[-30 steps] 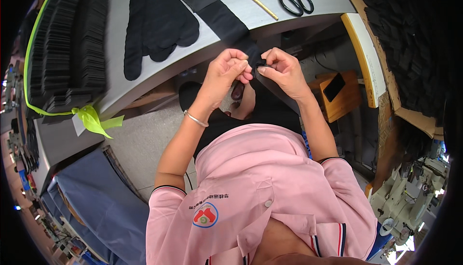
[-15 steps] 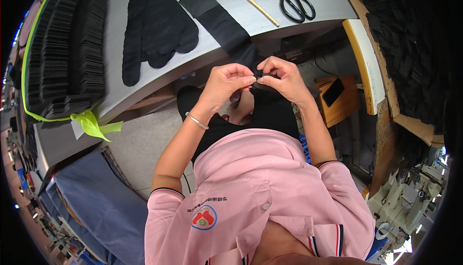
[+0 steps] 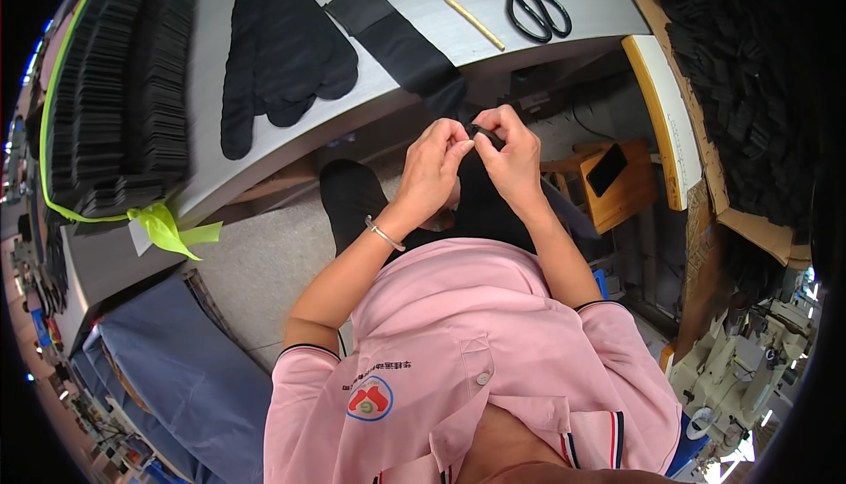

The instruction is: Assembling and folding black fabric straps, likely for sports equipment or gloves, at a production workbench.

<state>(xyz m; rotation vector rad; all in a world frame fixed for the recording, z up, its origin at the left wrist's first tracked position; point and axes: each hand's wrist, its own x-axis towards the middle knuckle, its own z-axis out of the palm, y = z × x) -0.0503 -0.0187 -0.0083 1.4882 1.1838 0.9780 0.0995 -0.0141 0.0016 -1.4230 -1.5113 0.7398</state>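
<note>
The black strip (image 3: 401, 48) lies with its folded upper part on the table (image 3: 586, 0), passes over the front edge and goes down to the two hands, where its lower end appears gathered. In my judgement, this fine fingertip work is done well when both hands stay close together, so that the cloth between them cannot slip or twist. It would be good to pinch only a small part, to move the fingers little, and to leave the hanging length slack, because a strong pull could drag the strip off the table. The right hand (image 3: 514, 156) is nearly closed: its thumb and forefinger pinch the dark end, and a bit of cloth shows above the thumb. The left hand (image 3: 430, 165) has the fingers bent, with thumb and forefinger tips brought together just beside this cloth; whether they have a bit of it between them, I cannot tell, as the place is too small and partly covered. The scissors (image 3: 538, 14) and the yellow-handled tool (image 3: 469, 19) lie on the table, to the right of the strip, and no hand touches them.
</note>
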